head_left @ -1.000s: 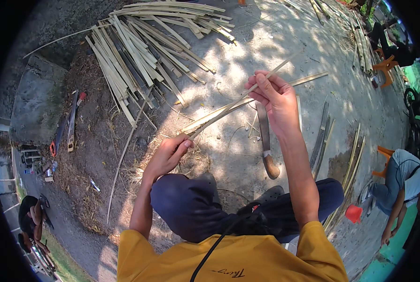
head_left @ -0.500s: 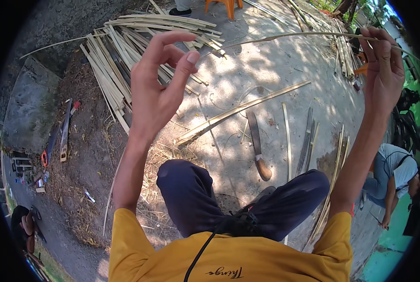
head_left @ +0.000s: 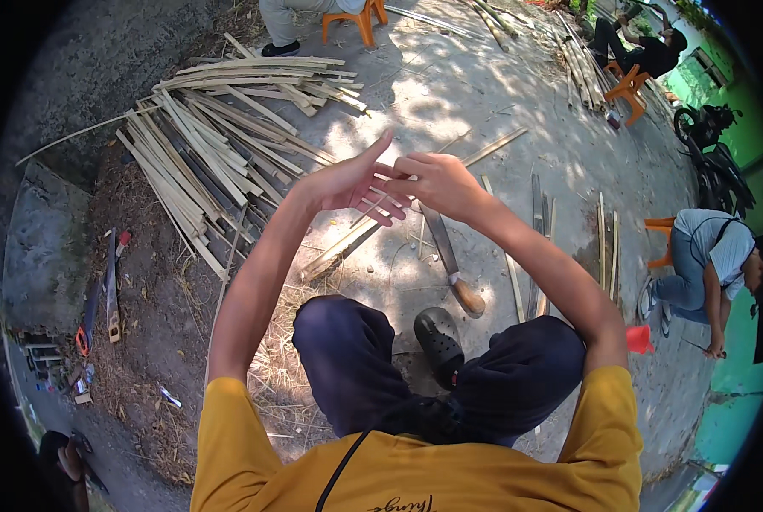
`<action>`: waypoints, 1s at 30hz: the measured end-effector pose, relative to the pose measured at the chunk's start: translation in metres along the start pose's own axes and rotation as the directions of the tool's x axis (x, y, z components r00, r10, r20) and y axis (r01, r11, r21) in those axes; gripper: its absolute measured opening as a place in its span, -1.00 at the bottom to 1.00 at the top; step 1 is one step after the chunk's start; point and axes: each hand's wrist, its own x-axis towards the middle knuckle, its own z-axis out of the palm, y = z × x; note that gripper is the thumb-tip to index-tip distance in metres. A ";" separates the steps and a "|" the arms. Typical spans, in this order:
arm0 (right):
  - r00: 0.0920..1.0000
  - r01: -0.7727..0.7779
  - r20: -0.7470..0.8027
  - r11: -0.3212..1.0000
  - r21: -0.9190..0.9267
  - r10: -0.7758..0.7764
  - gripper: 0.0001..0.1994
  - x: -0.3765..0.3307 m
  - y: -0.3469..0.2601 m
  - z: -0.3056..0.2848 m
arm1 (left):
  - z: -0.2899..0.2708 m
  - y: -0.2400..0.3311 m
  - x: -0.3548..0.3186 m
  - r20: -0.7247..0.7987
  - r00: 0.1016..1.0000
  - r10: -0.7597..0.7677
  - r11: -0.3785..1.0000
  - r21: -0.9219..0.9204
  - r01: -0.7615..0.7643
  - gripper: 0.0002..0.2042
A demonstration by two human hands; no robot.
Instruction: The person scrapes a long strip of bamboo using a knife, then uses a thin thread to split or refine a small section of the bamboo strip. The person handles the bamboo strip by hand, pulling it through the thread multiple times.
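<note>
My left hand [head_left: 347, 183] and my right hand [head_left: 439, 183] meet in front of me, above my knees. A thin pale bamboo strip [head_left: 389, 170] shows between them, only a short piece visible. My right hand is closed on it. My left hand touches it with thumb and fingertips while its other fingers stay stretched out. Below the hands, on the ground, lie a split bamboo length [head_left: 340, 247] and a big knife [head_left: 450, 260] with a wooden handle.
A pile of split bamboo slats [head_left: 219, 145] lies at the far left. More slats [head_left: 605, 243] lie on my right. A black sandal [head_left: 438, 338] sits between my knees. A person [head_left: 706, 256] crouches at right near a red cup [head_left: 640, 339]. A saw [head_left: 108, 294] lies at left.
My hands, held wide apart with a long strip arched between them half a second ago, have come together in front of me. Earlier still they were working the strip lower down.
</note>
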 end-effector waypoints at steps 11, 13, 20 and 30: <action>0.906 0.230 0.314 0.954 0.194 -0.283 -0.90 0.005 -0.019 0.110 | 0.034 -0.086 -0.051 -0.426 0.893 -0.145 0.801 0.480 0.359 -0.34; 0.863 0.276 0.385 0.944 0.182 -0.327 -0.80 0.007 -0.034 0.131 | 0.042 -0.129 -0.048 -0.473 0.873 -0.121 0.874 0.366 0.320 -0.56; 0.939 -0.317 0.282 0.811 0.492 0.196 -0.62 -0.023 0.032 0.148 | 0.072 -0.241 -0.036 -0.712 0.648 -0.271 0.962 -0.181 0.203 -0.73; 0.191 -0.946 0.608 0.310 -0.095 0.770 -0.11 -0.333 -0.065 0.209 | 0.089 -0.296 0.018 -0.641 0.708 -0.297 0.915 -0.404 0.018 -0.70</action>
